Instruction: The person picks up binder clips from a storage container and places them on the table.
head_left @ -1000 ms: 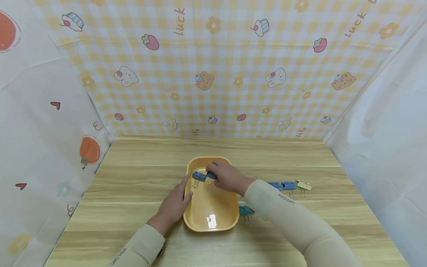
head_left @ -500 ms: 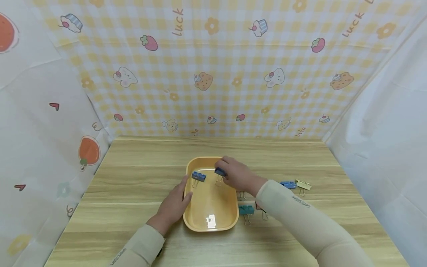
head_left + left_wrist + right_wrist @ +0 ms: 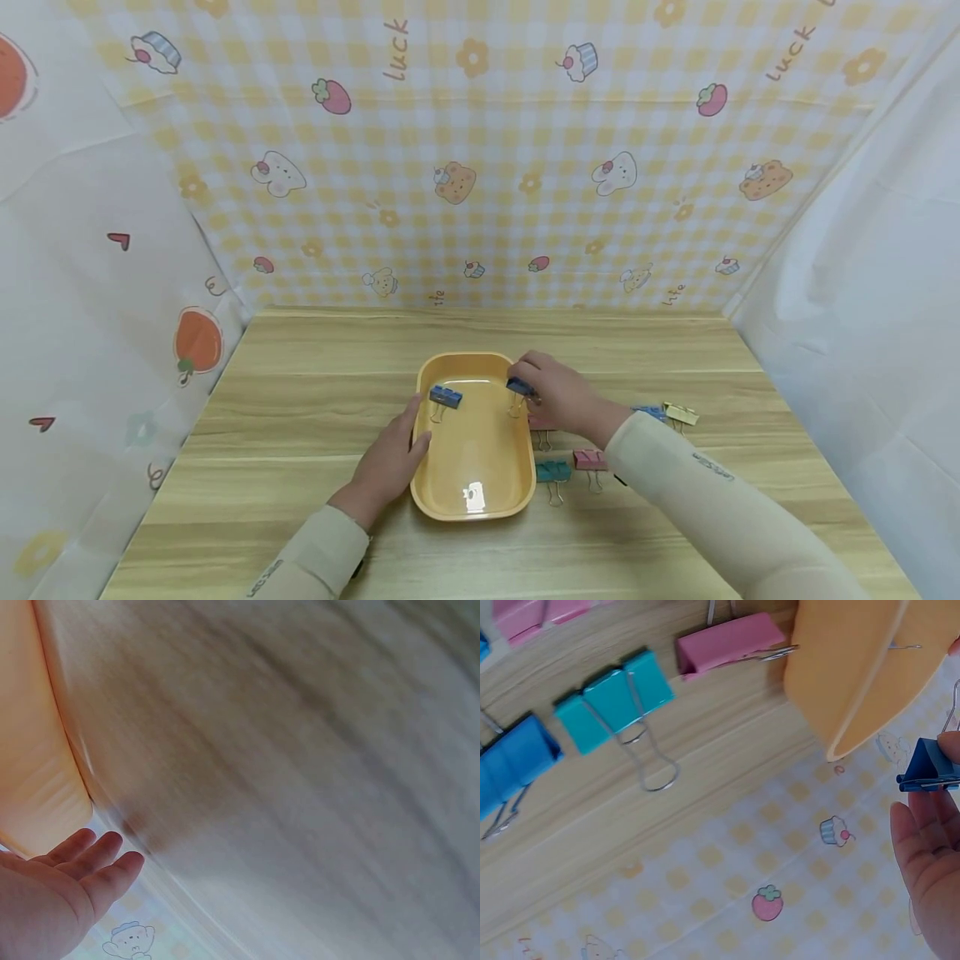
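Observation:
A blue binder clip (image 3: 519, 386) is pinched between the thumb and fingers of my right hand (image 3: 566, 396), above the far right rim of the yellow tray (image 3: 472, 454). The right wrist view shows this clip from the side, its wire handles partly hidden by my thumb. Another blue binder clip (image 3: 446, 397) lies inside the tray, toward its far left. My left hand (image 3: 388, 460) rests along the tray's left side, fingers extended; in the left wrist view its fingers (image 3: 112, 881) are seen beside the tray wall.
Right of the tray lie a teal clip (image 3: 553, 472), a pink clip (image 3: 589, 460) and another pink clip (image 3: 543, 422) partly under my right hand. Farther right are a blue clip (image 3: 649, 412) and a yellow clip (image 3: 681, 413). A patterned cloth (image 3: 480, 208) hangs behind the table.
My right hand has moved right with the blue binder clip, away from the clip in the tray to the tray's right rim. The left hand has stayed at the tray's side.

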A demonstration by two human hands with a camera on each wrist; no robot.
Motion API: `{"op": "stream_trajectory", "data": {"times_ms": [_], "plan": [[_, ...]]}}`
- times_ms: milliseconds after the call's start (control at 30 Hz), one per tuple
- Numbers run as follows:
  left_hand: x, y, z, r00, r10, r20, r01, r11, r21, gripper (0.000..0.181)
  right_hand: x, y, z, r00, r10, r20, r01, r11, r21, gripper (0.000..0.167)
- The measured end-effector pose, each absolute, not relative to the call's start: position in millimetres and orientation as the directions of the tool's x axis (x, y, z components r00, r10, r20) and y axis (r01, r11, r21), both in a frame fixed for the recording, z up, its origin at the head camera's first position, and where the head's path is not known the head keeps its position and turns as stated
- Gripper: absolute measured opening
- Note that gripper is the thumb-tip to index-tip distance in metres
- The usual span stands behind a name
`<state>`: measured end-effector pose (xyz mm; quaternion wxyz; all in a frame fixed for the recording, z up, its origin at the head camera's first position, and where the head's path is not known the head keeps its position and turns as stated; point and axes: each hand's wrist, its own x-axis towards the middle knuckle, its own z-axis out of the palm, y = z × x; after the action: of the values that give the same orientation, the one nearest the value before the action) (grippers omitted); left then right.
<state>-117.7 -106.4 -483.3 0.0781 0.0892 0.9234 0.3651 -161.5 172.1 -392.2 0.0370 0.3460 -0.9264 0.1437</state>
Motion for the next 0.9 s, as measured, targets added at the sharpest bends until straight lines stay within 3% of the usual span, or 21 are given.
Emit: {"op": "stream_trajectory", "data": {"times_ms": [367, 600, 900], "plan": [[-118, -107, -484, -0.970, 0.226, -0.087, 0.106, 0.720, 0.686, 0.065, -155, 193, -391, -0.794, -0.599, 0.106, -0.603, 0.752, -0.267, 0.039], [-118, -106, -483, -0.971, 0.218, -0.093, 0.095, 0.718, 0.690, 0.065, -150, 210, -395, -0.802, -0.589, 0.105, -0.596, 0.775, -0.211, 0.041], [-118, -106, -482, -0.971, 0.220, -0.093, 0.097, 0.721, 0.686, 0.065, -143, 235, -398, -0.827, -0.558, 0.074, -0.559, 0.800, -0.216, 0.041]]}}
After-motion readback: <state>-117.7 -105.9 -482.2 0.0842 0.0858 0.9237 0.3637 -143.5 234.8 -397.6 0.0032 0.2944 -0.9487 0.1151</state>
